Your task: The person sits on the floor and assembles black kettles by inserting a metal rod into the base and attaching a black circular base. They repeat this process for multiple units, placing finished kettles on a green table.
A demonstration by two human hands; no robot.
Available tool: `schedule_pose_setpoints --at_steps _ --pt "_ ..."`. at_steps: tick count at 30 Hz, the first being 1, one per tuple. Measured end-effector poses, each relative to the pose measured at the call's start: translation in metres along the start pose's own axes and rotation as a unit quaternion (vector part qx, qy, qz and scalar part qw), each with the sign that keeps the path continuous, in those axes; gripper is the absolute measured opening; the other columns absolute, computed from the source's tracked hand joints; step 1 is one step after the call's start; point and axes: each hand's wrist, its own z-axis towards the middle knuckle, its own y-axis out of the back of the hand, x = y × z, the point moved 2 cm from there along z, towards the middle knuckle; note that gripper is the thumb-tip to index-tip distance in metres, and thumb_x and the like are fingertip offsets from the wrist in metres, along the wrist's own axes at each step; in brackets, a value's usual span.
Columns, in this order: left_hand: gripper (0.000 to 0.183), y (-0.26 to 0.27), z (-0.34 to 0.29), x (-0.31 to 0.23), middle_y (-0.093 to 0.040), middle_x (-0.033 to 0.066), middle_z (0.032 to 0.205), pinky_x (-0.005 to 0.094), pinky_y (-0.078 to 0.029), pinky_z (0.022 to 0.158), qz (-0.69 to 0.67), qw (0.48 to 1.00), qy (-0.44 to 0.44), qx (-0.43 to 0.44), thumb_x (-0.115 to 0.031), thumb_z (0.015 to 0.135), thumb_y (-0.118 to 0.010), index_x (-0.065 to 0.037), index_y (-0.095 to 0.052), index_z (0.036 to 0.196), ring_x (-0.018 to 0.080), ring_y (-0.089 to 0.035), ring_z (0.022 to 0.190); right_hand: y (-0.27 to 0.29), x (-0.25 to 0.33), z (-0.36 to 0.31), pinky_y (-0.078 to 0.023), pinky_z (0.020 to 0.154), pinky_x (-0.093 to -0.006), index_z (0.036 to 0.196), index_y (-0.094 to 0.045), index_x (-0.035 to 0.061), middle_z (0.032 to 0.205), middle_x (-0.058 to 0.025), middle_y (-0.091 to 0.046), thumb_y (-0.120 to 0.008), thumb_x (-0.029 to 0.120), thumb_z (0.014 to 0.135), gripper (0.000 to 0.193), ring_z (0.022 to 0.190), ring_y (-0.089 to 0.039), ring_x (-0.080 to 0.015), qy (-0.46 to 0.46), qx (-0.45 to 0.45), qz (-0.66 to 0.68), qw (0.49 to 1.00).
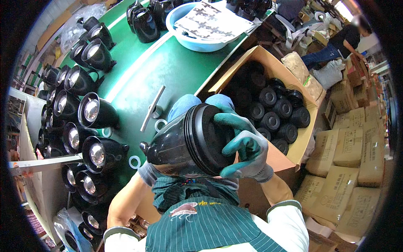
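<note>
A glossy black jug body [167, 145] lies tilted on its side before me, its narrow knobbed end toward the left. A black ribbed round base [208, 140] covers its wide end. My right hand [245, 149], in a green-and-grey work glove, curls its fingers and thumb around that base. My left hand [149, 173] shows only its grey glove cuff; the rest disappears beneath the jug body, so its fingers are hidden. Beside the jug, a pale ring [134, 162] and another ring [160, 124] lie on the green tabletop [138, 88]. A T-shaped metal tool [153, 108] rests just beyond them.
Several black jugs [97, 110] with shiny liners crowd the left side. On the right stands an open carton [308, 138] of black round bases. A light-blue basin [197, 44] with printed sheets sits at the back. Stacked cartons [344, 147] and another person [346, 42] are farther right.
</note>
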Motion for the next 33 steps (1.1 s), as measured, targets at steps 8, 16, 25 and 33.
schedule_pose_setpoints --at_steps 8,16,25,33 --pt "0.039 -0.014 0.001 -0.012 -0.059 0.0125 0.136 0.0459 -0.045 0.110 0.156 0.982 -0.099 -0.033 -0.018 0.101 -0.058 -0.006 -0.055 0.137 0.0272 -0.059 0.124 0.017 -0.020 0.001 -0.039 0.115 -0.0478 0.089 -0.070 0.0076 0.142 -0.0233 -0.058 -0.102 0.030 0.057 0.051 0.136 -0.052 -0.0363 -0.004 0.044 0.000 0.999" --pt "0.023 -0.086 -0.028 -0.101 -0.079 0.0101 0.096 0.0447 -0.061 0.088 0.777 0.325 -0.508 -0.180 -0.017 0.086 -0.071 -0.004 -0.080 0.104 0.0286 -0.077 0.094 0.007 -0.059 -0.034 -0.048 0.098 -0.0232 0.137 -0.051 0.0041 0.119 -0.0033 -0.060 -0.068 0.031 0.099 0.049 0.110 -0.059 -0.0096 -0.331 -0.144 0.160 0.919" --pt "0.029 -0.016 -0.062 -0.089 -0.077 0.0083 0.104 0.0286 -0.058 0.081 0.555 0.722 -0.304 -0.280 -0.011 0.090 -0.072 0.005 -0.073 0.114 0.0139 -0.071 0.091 -0.011 -0.017 -0.003 -0.026 0.123 -0.0547 0.163 -0.019 0.0011 0.164 -0.0315 -0.022 -0.074 0.071 0.078 0.123 0.152 -0.025 -0.0494 0.034 0.122 -0.249 0.960" --pt "0.030 -0.073 -0.077 -0.089 -0.077 0.0132 0.102 0.0372 -0.058 0.090 0.665 0.519 -0.476 -0.250 -0.012 0.086 -0.074 0.004 -0.075 0.111 0.0227 -0.074 0.093 -0.036 -0.043 -0.029 -0.020 0.126 -0.0381 0.163 -0.010 -0.0043 0.170 -0.0173 -0.022 -0.055 0.039 0.106 0.085 0.154 -0.026 -0.0256 -0.249 0.019 0.182 0.951"
